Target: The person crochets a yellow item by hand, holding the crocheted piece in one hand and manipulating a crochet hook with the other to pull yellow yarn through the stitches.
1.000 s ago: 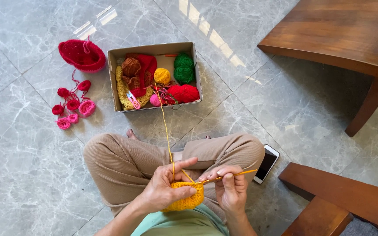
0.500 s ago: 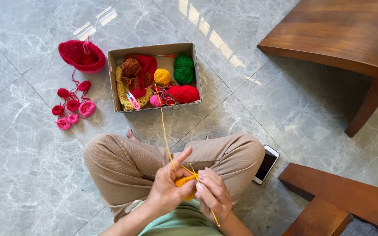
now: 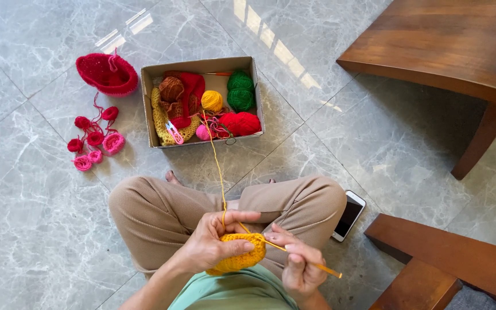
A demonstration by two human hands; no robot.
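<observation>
Head view: left hand (image 3: 210,244) grips yellow crochet (image 3: 237,258), right hand (image 3: 301,265) grips hook (image 3: 302,258), yarn (image 3: 218,166) trailing from box (image 3: 202,65)

Yarn strand (image 3: 218,166) crosses lap — box (image 3: 202,64) ahead.

Red crocheted bowl (image 3: 107,73), small pink-red crocheted pieces (image 3: 94,139) on grey marble floor (image 3: 41,229); phone (image 3: 349,214) near knee; wooden furniture (image 3: 443,51).

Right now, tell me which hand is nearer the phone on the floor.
Right. The right hand, holding the crochet hook, sits just inward of the phone by the knee. The left hand grips the yellow crochet piece farther away, over the lap.
</observation>
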